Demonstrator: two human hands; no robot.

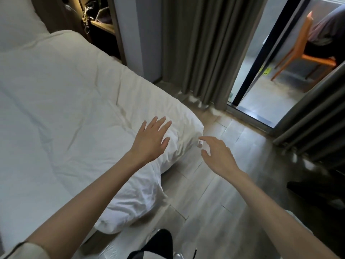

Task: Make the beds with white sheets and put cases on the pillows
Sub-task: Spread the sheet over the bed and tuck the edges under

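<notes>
A bed covered by a white duvet (71, 101) fills the left of the head view; its crumpled foot corner (186, 128) hangs over the bed's edge toward the floor. A white pillow (16, 25) lies at the far top left. My left hand (151, 141) hovers over the duvet near that corner, fingers straight and spread, holding nothing. My right hand (216, 156) is just right of the corner above the floor, fingers loosely bent, its fingertips close to the fabric's tip. Whether they touch it I cannot tell.
Grey wood-look floor (214, 202) runs beside the bed. Grey curtains (205, 49) hang ahead, another curtain (308, 131) at the right. An open sliding door shows an orange chair (302, 51) outside. A wooden shelf unit (100, 23) stands behind the bed. A dark shoe (160, 240) is below.
</notes>
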